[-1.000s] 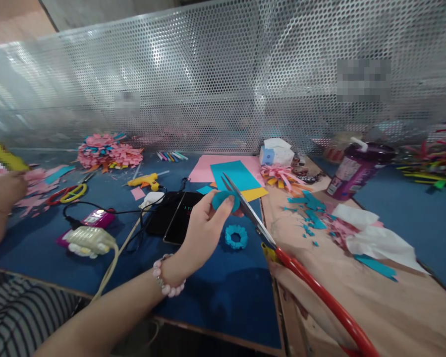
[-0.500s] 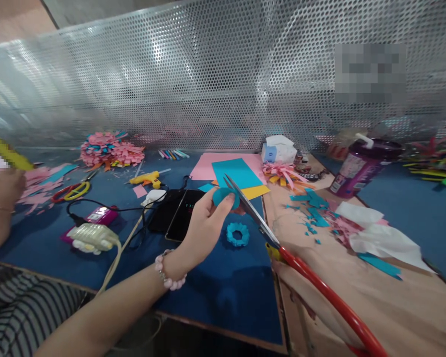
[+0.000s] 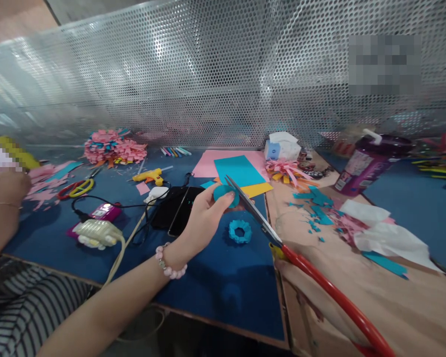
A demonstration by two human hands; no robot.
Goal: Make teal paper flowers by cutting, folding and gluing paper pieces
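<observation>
My left hand (image 3: 206,214), with a beaded bracelet at the wrist, pinches a small rounded piece of blue paper (image 3: 221,192). Long scissors (image 3: 268,229) with red handles are held in my right hand (image 3: 312,277), their blades reaching up to the right edge of that piece. The blades look nearly closed. Below the held paper, a scalloped blue paper ring (image 3: 240,231) lies on the dark blue tabletop. Behind my left hand are a blue sheet (image 3: 241,170), a pink sheet (image 3: 204,163) and a yellow piece (image 3: 258,190).
Left: a person's hand (image 3: 9,191), red-yellow scissors (image 3: 76,188), a yellow glue gun (image 3: 148,176), a phone (image 3: 180,213), cables and a power strip (image 3: 98,233). Right: a purple cup (image 3: 364,166), a tissue box (image 3: 281,147), paper scraps (image 3: 319,203) and crumpled tissue (image 3: 394,243).
The view has shifted slightly, so things on the table appear a little farther right. Both hands keep their hold, and the scissor blades remain beside the blue piece.
</observation>
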